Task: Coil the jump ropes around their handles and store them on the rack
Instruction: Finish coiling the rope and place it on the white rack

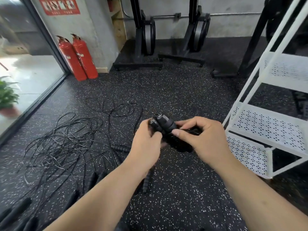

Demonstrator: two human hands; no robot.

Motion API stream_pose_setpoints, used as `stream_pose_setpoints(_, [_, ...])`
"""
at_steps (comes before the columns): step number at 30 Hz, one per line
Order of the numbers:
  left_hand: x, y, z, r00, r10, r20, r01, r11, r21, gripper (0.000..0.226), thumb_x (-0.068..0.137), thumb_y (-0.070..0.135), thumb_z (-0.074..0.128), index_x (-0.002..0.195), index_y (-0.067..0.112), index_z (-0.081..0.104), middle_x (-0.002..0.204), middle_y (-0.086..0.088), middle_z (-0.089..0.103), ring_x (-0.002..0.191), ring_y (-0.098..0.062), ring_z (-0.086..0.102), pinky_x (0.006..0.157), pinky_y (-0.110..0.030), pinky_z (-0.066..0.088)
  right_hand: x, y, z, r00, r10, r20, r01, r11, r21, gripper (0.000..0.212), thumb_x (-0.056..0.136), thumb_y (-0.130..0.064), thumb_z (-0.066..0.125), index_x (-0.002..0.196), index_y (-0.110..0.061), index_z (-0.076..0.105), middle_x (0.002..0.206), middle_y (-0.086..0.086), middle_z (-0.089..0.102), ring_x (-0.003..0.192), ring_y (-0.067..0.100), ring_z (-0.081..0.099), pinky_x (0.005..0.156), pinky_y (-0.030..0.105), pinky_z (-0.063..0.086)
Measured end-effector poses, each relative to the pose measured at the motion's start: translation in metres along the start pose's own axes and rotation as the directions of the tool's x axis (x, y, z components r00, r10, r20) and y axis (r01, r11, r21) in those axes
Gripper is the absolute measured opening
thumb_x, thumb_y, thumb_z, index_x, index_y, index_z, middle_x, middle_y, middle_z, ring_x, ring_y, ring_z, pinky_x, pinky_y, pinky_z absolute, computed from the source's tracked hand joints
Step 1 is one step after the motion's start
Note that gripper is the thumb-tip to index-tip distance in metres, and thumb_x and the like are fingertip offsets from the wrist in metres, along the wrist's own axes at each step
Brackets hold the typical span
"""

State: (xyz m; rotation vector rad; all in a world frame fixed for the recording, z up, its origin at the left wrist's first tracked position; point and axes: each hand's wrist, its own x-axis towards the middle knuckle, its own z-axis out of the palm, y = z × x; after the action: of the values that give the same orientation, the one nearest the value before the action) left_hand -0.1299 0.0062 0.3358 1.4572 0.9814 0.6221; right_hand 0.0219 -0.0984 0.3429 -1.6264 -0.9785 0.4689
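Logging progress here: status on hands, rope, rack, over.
Left hand and right hand both grip paired black ribbed handles. Thin black ropes lie tangled on floor. White perforated metal rack close right.

My left hand [146, 140] and my right hand [205, 139] are bare. My left forearm [103, 194] and my right forearm [260, 194] are bare too, all the way down to the bottom edge of the view. The skin looks smooth. The short thumbnail [175, 132] on my right hand is cut neat. My left hand looks a bit blurry, so I cannot make out its nails.
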Motion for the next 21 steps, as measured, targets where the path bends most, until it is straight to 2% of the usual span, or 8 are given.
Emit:
stream_pose_setpoints(2, [-0.010, 0.007, 0.008, 0.996, -0.087, 0.018, 0.088, 0.958, -0.272, 0.027, 0.108, 0.013, 0.051, 0.126, 0.022, 0.068, 0.121, -0.005, 0.078, 0.112, -0.020, 0.076, 0.103, -0.043, 0.060, 0.001, -0.002, 0.007, 0.999, -0.024, -0.048, 0.024, 1.000, 0.011, 0.016, 0.076, -0.015, 0.096, 0.078, -0.016, 0.080, 0.097, -0.017, 0.081, 0.092, 0.003, 0.077, 0.084, 0.021, 0.059])
stream_pose_setpoints(4, [-0.015, 0.012, 0.015, 0.996, -0.089, -0.016, 0.076, 0.919, -0.387, 0.031, 0.103, 0.038, 0.061, 0.131, 0.026, 0.068, 0.126, 0.001, 0.077, 0.122, -0.017, 0.071, 0.114, -0.043, 0.051, 0.001, -0.005, 0.016, 0.992, -0.089, -0.085, 0.088, 0.996, -0.017, 0.018, 0.074, -0.017, 0.097, 0.076, -0.018, 0.080, 0.098, -0.016, 0.081, 0.096, 0.004, 0.076, 0.088, 0.022, 0.057])
stream_pose_setpoints(7, [-0.011, 0.000, 0.017, 0.998, -0.068, 0.006, 0.064, 0.910, -0.409, 0.078, 0.084, 0.068, 0.070, 0.154, 0.044, 0.045, 0.146, 0.013, 0.065, 0.137, -0.008, 0.059, 0.122, -0.042, 0.041, -0.004, -0.008, 0.029, 0.977, -0.187, -0.105, 0.179, 0.981, -0.080, 0.017, 0.073, -0.019, 0.098, 0.076, -0.021, 0.081, 0.096, -0.016, 0.078, 0.096, 0.007, 0.075, 0.085, 0.017, 0.053])
stream_pose_setpoints(9, [-0.009, -0.011, 0.013, 0.995, -0.043, 0.087, 0.076, 0.905, -0.418, 0.077, 0.084, 0.071, 0.072, 0.152, 0.059, 0.039, 0.151, 0.011, 0.061, 0.141, -0.012, 0.057, 0.122, -0.045, 0.041, -0.010, -0.013, 0.035, 0.978, -0.190, -0.084, 0.184, 0.980, -0.075, 0.016, 0.074, -0.017, 0.097, 0.077, -0.022, 0.082, 0.093, -0.017, 0.076, 0.092, 0.008, 0.075, 0.081, 0.014, 0.052])
stream_pose_setpoints(11, [-0.004, -0.015, 0.010, 0.988, -0.034, 0.152, 0.099, 0.890, -0.445, 0.071, 0.085, 0.070, 0.072, 0.148, 0.060, 0.044, 0.149, 0.007, 0.063, 0.140, -0.017, 0.059, 0.121, -0.048, 0.042, -0.011, -0.017, 0.037, 0.980, -0.177, -0.088, 0.169, 0.982, -0.089, 0.016, 0.074, -0.017, 0.097, 0.079, -0.024, 0.083, 0.092, -0.017, 0.075, 0.092, 0.008, 0.074, 0.080, 0.014, 0.052])
stream_pose_setpoints(16, [0.013, -0.007, 0.002, 0.995, -0.024, 0.097, 0.061, 0.915, -0.400, 0.034, 0.099, 0.060, 0.065, 0.123, 0.035, 0.063, 0.122, 0.002, 0.076, 0.120, -0.018, 0.070, 0.114, -0.052, 0.049, 0.001, -0.028, 0.029, 0.995, 0.098, -0.008, -0.095, 0.977, 0.192, 0.011, 0.080, -0.018, 0.091, 0.087, -0.021, 0.082, 0.083, -0.001, 0.080, 0.078, 0.016, 0.077, 0.077, 0.028, 0.062])
stream_pose_setpoints(18, [0.017, -0.010, 0.001, 0.992, -0.059, 0.112, 0.101, 0.900, -0.425, 0.044, 0.093, 0.063, 0.068, 0.119, 0.027, 0.068, 0.107, -0.002, 0.076, 0.101, -0.022, 0.071, 0.110, -0.057, 0.052, 0.003, -0.029, 0.034, 0.982, 0.185, 0.022, -0.181, 0.922, 0.342, 0.008, 0.082, -0.013, 0.088, 0.087, -0.015, 0.082, 0.079, 0.010, 0.078, 0.071, 0.022, 0.076, 0.071, 0.029, 0.062])
stream_pose_setpoints(21, [0.018, -0.011, 0.000, 0.980, -0.102, 0.173, 0.175, 0.855, -0.487, 0.075, 0.078, 0.069, 0.068, 0.125, 0.010, 0.068, 0.077, -0.004, 0.067, 0.072, -0.020, 0.064, 0.085, -0.054, 0.056, 0.004, -0.029, 0.044, 0.959, 0.272, 0.081, -0.277, 0.836, 0.473, 0.012, 0.079, -0.018, 0.085, 0.089, -0.011, 0.082, 0.079, 0.015, 0.076, 0.068, 0.021, 0.071, 0.067, 0.029, 0.060])
